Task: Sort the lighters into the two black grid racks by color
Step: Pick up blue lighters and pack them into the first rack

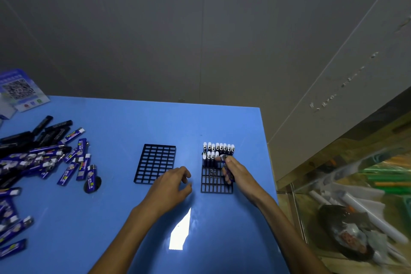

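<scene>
my right hand gripping a blue lighter over the right rack, left hand loose, holding nothing, left rack bare

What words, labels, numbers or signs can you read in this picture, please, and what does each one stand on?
No text can be read here.
Blue card: a QR code and small icons show; its print is blurred.
Loose blue lighters: printed labels, too small to read.
Loose black lighters: light lettering, too blurred.
Right rack: a faint mark, unreadable.
</scene>
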`<move>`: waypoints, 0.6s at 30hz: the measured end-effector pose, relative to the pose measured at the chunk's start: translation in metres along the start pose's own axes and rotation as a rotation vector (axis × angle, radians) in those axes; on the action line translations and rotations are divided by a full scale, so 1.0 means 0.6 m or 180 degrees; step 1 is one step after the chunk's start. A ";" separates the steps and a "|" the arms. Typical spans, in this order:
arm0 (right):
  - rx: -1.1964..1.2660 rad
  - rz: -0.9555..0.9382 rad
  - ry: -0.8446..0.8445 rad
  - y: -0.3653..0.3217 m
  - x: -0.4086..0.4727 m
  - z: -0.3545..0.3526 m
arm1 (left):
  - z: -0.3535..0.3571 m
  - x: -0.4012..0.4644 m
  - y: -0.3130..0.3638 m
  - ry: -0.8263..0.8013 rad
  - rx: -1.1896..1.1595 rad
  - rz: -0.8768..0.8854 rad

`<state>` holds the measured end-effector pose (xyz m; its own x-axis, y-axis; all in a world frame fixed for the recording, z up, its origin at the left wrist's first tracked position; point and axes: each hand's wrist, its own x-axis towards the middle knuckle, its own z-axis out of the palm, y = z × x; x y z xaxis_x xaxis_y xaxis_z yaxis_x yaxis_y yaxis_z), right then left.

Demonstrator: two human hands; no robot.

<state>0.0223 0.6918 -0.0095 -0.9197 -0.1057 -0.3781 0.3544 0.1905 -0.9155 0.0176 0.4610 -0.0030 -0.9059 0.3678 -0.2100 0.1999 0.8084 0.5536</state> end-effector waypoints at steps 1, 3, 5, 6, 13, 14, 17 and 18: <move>-0.0027 -0.0067 0.0010 0.001 0.000 -0.001 | 0.000 0.000 -0.001 -0.0002 -0.0005 -0.0005; -0.0091 -0.0239 0.0020 0.002 0.000 -0.004 | -0.001 -0.001 -0.003 0.0005 -0.0009 -0.0012; -0.0066 -0.0401 0.0077 0.004 0.001 -0.008 | -0.002 -0.001 -0.003 -0.0007 -0.0011 -0.0023; -0.0018 -0.0461 0.0136 0.005 0.000 -0.010 | -0.002 -0.001 -0.003 -0.0012 -0.0016 -0.0025; -0.0834 -0.0883 0.0966 0.026 0.013 -0.033 | -0.006 0.000 0.000 -0.0033 -0.0025 -0.0033; -0.0893 -0.0949 0.0994 0.025 0.014 -0.035 | -0.007 0.000 0.000 -0.0027 -0.0017 -0.0034; -0.1016 -0.1053 0.0982 0.022 0.015 -0.038 | -0.010 0.000 0.000 0.0016 0.0109 -0.0025; -0.1035 -0.1039 0.0964 0.020 0.015 -0.038 | -0.011 -0.001 0.000 0.0031 0.0190 -0.0016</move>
<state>0.0145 0.7152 -0.0208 -0.9976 0.0667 0.0188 0.0164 0.4916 -0.8707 0.0156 0.4580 0.0025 -0.9105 0.3594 -0.2047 0.2169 0.8363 0.5035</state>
